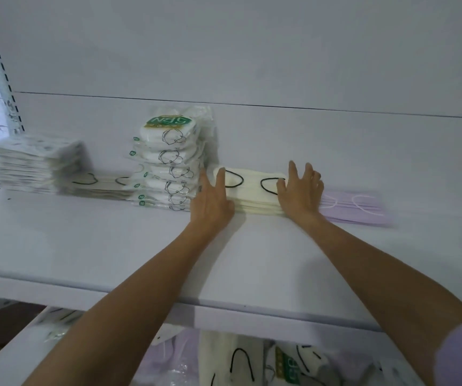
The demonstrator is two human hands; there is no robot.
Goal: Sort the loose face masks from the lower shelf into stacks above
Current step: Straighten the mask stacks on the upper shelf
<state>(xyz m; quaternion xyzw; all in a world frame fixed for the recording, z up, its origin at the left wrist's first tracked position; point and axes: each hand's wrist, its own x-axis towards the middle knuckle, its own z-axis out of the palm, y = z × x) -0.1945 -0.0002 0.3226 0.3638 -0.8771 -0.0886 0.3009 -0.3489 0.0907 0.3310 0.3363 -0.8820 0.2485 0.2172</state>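
One view only, head-worn, wide-angle (straight edges bow). Looks forward and slightly down, square onto back panel (252, 51); close to upper shelf (85, 240), which fills mid-frame. Lower shelf (10, 358) cut off at bottom edge.

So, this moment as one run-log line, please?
place: upper shelf | thing: cream mask stack | left hand: presses left end | right hand: rests on right end

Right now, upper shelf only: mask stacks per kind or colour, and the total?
Bagged white stacks: 2 (far-left one blurred)
Cream stacks with black loops: 2
Lilac stack: 1
Total: 5 stacks
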